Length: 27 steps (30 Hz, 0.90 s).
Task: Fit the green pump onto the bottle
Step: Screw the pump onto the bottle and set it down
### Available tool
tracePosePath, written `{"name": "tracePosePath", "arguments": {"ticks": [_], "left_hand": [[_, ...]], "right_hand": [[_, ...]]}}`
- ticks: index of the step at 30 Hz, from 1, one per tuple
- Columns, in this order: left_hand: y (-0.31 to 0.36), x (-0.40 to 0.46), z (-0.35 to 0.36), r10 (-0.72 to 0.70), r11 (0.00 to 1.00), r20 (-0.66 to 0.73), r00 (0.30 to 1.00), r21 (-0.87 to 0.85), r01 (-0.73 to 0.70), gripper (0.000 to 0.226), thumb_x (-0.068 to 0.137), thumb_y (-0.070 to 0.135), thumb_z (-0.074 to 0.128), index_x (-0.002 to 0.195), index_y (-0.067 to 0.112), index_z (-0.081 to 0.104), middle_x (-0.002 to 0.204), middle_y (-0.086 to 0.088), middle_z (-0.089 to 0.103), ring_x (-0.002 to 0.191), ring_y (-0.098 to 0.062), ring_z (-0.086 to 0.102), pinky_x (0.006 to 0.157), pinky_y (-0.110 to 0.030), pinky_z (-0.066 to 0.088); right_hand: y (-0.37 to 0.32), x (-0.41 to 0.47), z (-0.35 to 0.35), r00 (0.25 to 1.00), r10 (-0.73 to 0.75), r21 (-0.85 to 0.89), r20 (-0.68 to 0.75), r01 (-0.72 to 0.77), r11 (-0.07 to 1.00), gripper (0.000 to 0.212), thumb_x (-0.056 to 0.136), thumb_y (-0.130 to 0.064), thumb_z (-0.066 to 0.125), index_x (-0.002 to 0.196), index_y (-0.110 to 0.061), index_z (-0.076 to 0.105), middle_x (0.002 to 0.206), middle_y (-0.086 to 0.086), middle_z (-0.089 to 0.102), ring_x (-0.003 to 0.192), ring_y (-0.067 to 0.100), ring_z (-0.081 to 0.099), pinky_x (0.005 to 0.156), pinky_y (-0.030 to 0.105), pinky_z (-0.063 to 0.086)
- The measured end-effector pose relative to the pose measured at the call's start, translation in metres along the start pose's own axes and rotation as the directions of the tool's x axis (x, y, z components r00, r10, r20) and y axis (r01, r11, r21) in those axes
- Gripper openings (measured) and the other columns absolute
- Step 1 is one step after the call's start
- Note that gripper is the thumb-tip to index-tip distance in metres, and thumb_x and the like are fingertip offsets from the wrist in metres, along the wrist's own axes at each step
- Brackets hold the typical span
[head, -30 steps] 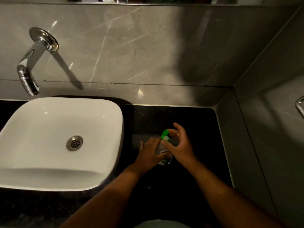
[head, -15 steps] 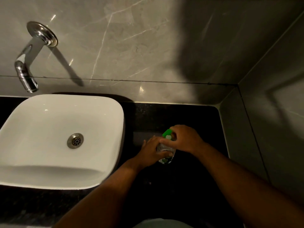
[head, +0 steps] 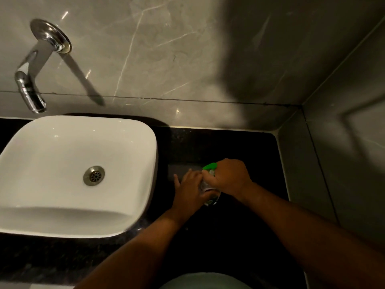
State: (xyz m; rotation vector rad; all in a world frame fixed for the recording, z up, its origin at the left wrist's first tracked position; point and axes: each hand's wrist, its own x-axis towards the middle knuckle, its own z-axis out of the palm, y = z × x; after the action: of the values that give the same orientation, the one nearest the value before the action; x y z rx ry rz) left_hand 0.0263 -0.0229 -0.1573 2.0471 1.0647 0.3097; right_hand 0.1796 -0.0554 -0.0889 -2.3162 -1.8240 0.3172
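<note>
A clear bottle [head: 210, 198] stands upright on the black counter [head: 239, 236], to the right of the sink. The green pump [head: 209, 166] sits on top of it, its nozzle pointing left and away. My left hand [head: 190, 189] wraps around the bottle's left side and hides most of it. My right hand [head: 228, 176] is closed over the pump from the right, fingers curled around its collar. Only the pump's green tip and a little of the bottle's base show.
A white basin [head: 137, 155] with a metal drain [head: 94, 175] fills the left of the counter. A chrome wall tap [head: 31, 88] hangs above it. Grey tiled walls [head: 343, 163] close in behind and on the right.
My right hand went from spread fingers around the pump to a closed grip over it, and has twisted a little. The left hand stays on the bottle.
</note>
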Motion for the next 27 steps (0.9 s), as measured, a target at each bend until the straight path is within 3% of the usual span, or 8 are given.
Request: {"name": "tracePosePath", "arguments": {"ticks": [3, 6, 10, 13, 16, 20, 24, 27], "left_hand": [[0.004, 0.0, -0.002, 0.004, 0.995, -0.01, 1.0, 0.095, -0.003, 0.066, 0.066, 0.075, 0.05, 0.122, 0.04, 0.058, 0.142, 0.013, 0.046, 0.146, -0.018, 0.018, 0.11, -0.059, -0.015], [0.005, 0.0, -0.004, 0.013, 0.996, 0.008, 1.0, 0.091, -0.014, 0.067, 0.067, 0.075, 0.05, 0.124, 0.04, 0.057, 0.144, 0.012, 0.044, 0.146, -0.018, 0.018, 0.109, -0.06, -0.016], [0.004, 0.001, -0.003, 0.009, 1.0, 0.006, 1.0, -0.002, -0.009, 0.057, 0.073, 0.059, 0.07, 0.122, 0.031, 0.061, 0.144, 0.005, 0.044, 0.146, -0.022, 0.021, 0.112, -0.058, -0.013], [0.001, -0.001, -0.001, 0.048, 0.999, 0.038, 0.998, 0.005, -0.048, 0.066, 0.074, 0.053, 0.073, 0.134, 0.028, 0.056, 0.154, 0.002, 0.034, 0.149, -0.021, 0.01, 0.112, -0.056, -0.014], [0.0, -0.007, -0.001, 0.071, 0.997, 0.04, 0.997, 0.023, -0.072, 0.076, 0.07, 0.062, 0.069, 0.138, 0.032, 0.051, 0.156, 0.003, 0.031, 0.149, -0.019, 0.008, 0.113, -0.054, -0.014], [0.001, -0.018, 0.004, 0.053, 0.999, 0.029, 0.998, 0.012, -0.053, 0.073, 0.07, 0.061, 0.075, 0.135, 0.033, 0.053, 0.152, 0.005, 0.039, 0.148, -0.018, 0.014, 0.114, -0.054, -0.011], [0.001, -0.026, 0.011, 0.007, 1.0, 0.021, 1.0, -0.024, -0.007, 0.073, 0.073, 0.06, 0.072, 0.137, 0.034, 0.049, 0.148, 0.008, 0.045, 0.147, -0.018, 0.017, 0.114, -0.055, -0.009], [0.001, -0.025, 0.011, -0.002, 1.0, 0.048, 0.999, 0.007, 0.002, 0.074, 0.078, 0.058, 0.069, 0.141, 0.027, 0.046, 0.15, 0.002, 0.043, 0.148, -0.022, 0.017, 0.113, -0.058, -0.01]], "right_hand": [[-0.011, -0.006, 0.001, 0.989, 0.145, -0.029, 0.008, -0.145, 0.989, 0.055, 0.081, -0.058, 0.041, 0.058, -0.013, 0.063, 0.055, 0.0, 0.06, 0.054, 0.02, 0.058, 0.05, 0.031, 0.042], [-0.014, -0.01, 0.003, 0.979, 0.203, 0.008, 0.002, -0.203, 0.979, 0.055, 0.081, -0.056, 0.036, 0.057, -0.014, 0.061, 0.055, 0.001, 0.061, 0.053, 0.022, 0.059, 0.05, 0.033, 0.045], [-0.013, -0.02, 0.0, 0.978, 0.204, 0.006, -0.036, -0.204, 0.979, 0.066, 0.08, -0.074, 0.038, 0.057, -0.017, 0.061, 0.056, -0.001, 0.06, 0.053, 0.019, 0.057, 0.05, 0.03, 0.041], [-0.005, -0.033, -0.014, 0.983, 0.17, 0.057, 0.069, -0.174, 0.983, 0.063, 0.066, -0.083, 0.05, 0.064, -0.02, 0.057, 0.061, -0.004, 0.06, 0.056, 0.015, 0.055, 0.053, 0.032, 0.042], [0.007, -0.055, -0.034, 0.953, 0.214, 0.22, 0.213, -0.26, 0.94, 0.044, 0.065, -0.065, 0.069, 0.074, -0.025, 0.055, 0.069, -0.006, 0.061, 0.063, 0.01, 0.057, 0.059, 0.033, 0.046], [0.009, -0.082, -0.057, 0.969, 0.172, 0.536, 0.176, -0.241, 0.809, 0.009, 0.084, -0.032, 0.067, 0.09, -0.031, 0.06, 0.078, -0.007, 0.065, 0.073, 0.006, 0.062, 0.071, 0.032, 0.053], [-0.008, -0.088, -0.07, 0.981, 0.045, 0.478, 0.191, -0.133, 0.868, 0.04, 0.087, -0.03, 0.061, 0.125, -0.039, 0.054, 0.087, -0.012, 0.066, 0.084, 0.008, 0.065, 0.077, 0.025, 0.049], [-0.024, -0.082, -0.07, 0.962, -0.073, 0.285, 0.262, -0.005, 0.959, 0.051, 0.09, -0.032, 0.058, 0.138, -0.041, 0.046, 0.118, -0.001, 0.066, 0.108, 0.021, 0.062, 0.093, 0.033, 0.049]]}}
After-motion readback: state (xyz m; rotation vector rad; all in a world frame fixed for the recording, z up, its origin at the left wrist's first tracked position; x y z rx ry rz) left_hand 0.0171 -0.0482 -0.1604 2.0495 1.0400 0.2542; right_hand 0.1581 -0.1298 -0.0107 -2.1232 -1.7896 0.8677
